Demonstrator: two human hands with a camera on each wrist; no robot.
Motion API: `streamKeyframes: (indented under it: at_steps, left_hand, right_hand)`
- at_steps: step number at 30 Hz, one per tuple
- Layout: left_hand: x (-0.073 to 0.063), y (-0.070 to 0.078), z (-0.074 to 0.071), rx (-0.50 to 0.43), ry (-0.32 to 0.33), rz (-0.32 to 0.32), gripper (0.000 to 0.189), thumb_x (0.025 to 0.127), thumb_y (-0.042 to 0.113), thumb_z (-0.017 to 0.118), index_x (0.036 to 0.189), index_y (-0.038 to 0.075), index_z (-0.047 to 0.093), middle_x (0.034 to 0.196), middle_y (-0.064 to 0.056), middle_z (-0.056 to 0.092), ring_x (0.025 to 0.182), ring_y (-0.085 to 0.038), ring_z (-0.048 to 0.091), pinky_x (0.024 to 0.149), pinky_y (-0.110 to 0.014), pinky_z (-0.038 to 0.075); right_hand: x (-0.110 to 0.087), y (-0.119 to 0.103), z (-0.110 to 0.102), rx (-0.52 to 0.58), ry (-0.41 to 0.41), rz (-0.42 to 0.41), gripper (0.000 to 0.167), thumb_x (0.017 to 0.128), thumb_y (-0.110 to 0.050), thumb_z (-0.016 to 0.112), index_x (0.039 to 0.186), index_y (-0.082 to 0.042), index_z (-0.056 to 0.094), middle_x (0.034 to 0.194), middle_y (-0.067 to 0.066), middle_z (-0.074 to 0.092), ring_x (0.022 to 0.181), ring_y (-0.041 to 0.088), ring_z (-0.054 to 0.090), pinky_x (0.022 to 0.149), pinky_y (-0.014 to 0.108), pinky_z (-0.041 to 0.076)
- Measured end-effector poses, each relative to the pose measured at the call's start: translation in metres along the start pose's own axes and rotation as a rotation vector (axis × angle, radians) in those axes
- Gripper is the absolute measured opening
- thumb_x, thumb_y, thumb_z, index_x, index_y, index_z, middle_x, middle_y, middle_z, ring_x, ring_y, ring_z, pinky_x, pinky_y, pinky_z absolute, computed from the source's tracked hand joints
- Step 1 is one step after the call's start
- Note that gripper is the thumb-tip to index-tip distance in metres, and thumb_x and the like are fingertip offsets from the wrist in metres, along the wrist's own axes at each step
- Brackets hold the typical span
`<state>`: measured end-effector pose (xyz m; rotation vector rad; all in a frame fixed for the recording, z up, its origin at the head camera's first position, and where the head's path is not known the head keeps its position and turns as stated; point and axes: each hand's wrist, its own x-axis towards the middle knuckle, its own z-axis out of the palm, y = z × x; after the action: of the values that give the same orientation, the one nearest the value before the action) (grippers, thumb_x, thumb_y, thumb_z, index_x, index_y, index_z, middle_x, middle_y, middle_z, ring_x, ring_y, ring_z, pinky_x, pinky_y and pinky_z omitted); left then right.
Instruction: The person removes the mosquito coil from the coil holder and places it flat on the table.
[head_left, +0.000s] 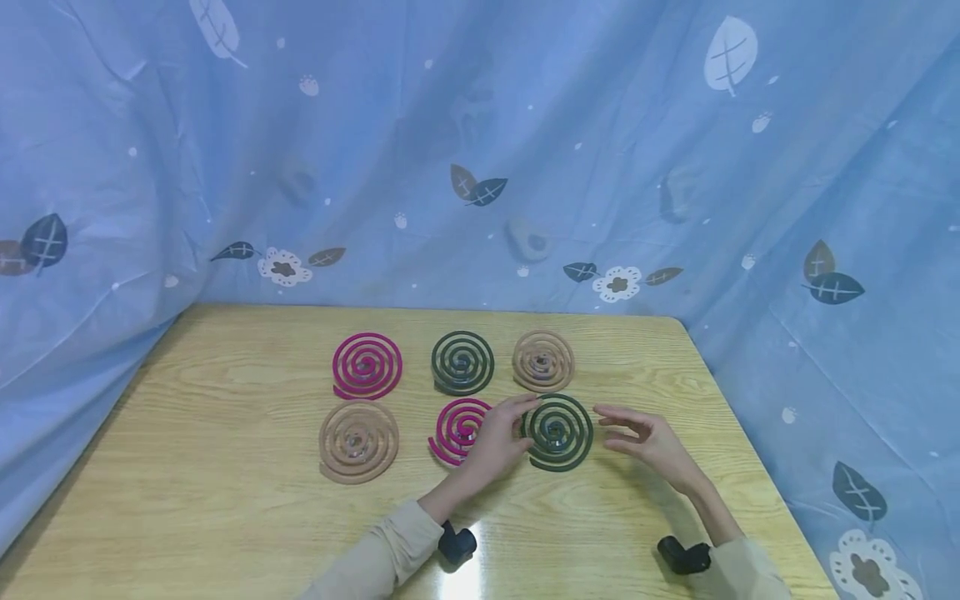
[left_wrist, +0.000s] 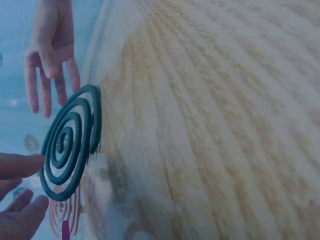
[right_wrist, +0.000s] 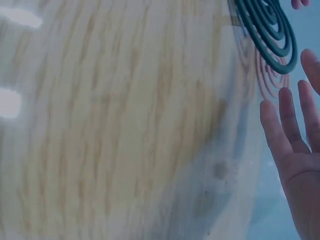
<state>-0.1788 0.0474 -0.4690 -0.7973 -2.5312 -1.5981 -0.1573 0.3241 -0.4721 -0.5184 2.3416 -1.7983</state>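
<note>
Wood-grain table (head_left: 225, 500): six spiral mosquito coils (head_left: 367, 367) stand in two rows; layout judged nearly complete.
Your left hand (head_left: 498, 437), loosely bent, and right hand (head_left: 648, 442), fingers extended, flank the dark-green front-right coil (head_left: 557, 432); no grasp evident, left contact indeterminable. Slight straightening possibly remains. Your left partly hides the front magenta coil (head_left: 461, 429).

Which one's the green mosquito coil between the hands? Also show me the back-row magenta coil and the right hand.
Green mosquito coil (head_left: 555, 430): head view, centre of its spiral.
Magenta coil (head_left: 366, 367): head view, centre of its spiral.
Right hand (head_left: 652, 438): head view, middle of the hand.
</note>
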Motion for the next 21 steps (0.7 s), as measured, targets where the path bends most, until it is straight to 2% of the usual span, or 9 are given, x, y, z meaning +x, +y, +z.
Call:
streamKeyframes:
  at_steps: [1, 5, 7, 9, 14, 21]
  left_hand:
    - [0.001, 0.000, 0.001, 0.020, 0.007, -0.002, 0.058, 0.067, -0.018, 0.073, 0.122, -0.005, 0.061, 0.129, -0.021, 0.056, 0.076, -0.028, 0.056, 0.063, -0.021, 0.050]
    - [0.002, -0.001, 0.006, 0.077, 0.035, -0.004, 0.059, 0.065, -0.019, 0.073, 0.121, -0.008, 0.060, 0.127, -0.021, 0.056, 0.098, -0.032, 0.059, 0.083, -0.035, 0.053]
    - [0.002, -0.001, 0.007, 0.101, 0.039, -0.016, 0.059, 0.064, -0.019, 0.073, 0.121, -0.008, 0.060, 0.127, -0.021, 0.057, 0.110, -0.035, 0.056, 0.094, -0.044, 0.050]
    - [0.002, -0.002, 0.008, 0.116, 0.036, -0.027, 0.059, 0.064, -0.020, 0.072, 0.121, -0.009, 0.060, 0.126, -0.021, 0.057, 0.116, -0.037, 0.054, 0.100, -0.048, 0.046]
    - [0.001, -0.004, 0.011, 0.142, 0.022, -0.030, 0.056, 0.066, -0.019, 0.072, 0.120, -0.010, 0.060, 0.124, -0.022, 0.056, 0.115, -0.036, 0.054, 0.101, -0.046, 0.045]
    - [0.001, -0.006, 0.014, 0.142, 0.032, -0.050, 0.056, 0.066, -0.021, 0.070, 0.120, -0.011, 0.060, 0.123, -0.021, 0.058, 0.115, -0.035, 0.054, 0.103, -0.044, 0.045]
  right_hand:
    - [0.001, 0.001, 0.000, -0.011, 0.002, 0.012, 0.050, 0.087, -0.001, 0.068, 0.133, 0.008, 0.050, 0.136, 0.030, 0.047, 0.117, 0.034, 0.055, 0.094, 0.036, 0.052]
    - [0.003, 0.004, 0.000, -0.055, 0.002, 0.048, 0.050, 0.086, -0.002, 0.069, 0.132, 0.007, 0.052, 0.133, 0.028, 0.050, 0.113, 0.033, 0.058, 0.088, 0.031, 0.056]
    - [0.005, 0.004, 0.001, -0.071, -0.003, 0.057, 0.049, 0.085, -0.002, 0.070, 0.130, 0.006, 0.053, 0.131, 0.027, 0.052, 0.111, 0.029, 0.060, 0.085, 0.029, 0.057]
    - [0.007, 0.005, 0.002, -0.083, -0.006, 0.059, 0.049, 0.083, -0.001, 0.071, 0.129, 0.005, 0.055, 0.127, 0.027, 0.056, 0.107, 0.025, 0.062, 0.082, 0.027, 0.057]
    - [0.011, 0.008, 0.005, -0.080, -0.004, 0.049, 0.050, 0.080, 0.002, 0.073, 0.127, 0.007, 0.056, 0.116, 0.027, 0.061, 0.100, 0.019, 0.065, 0.079, 0.024, 0.057]
    - [0.015, 0.009, 0.008, -0.088, 0.020, 0.041, 0.050, 0.078, 0.003, 0.074, 0.125, 0.008, 0.057, 0.115, 0.026, 0.062, 0.095, 0.019, 0.066, 0.081, 0.022, 0.056]
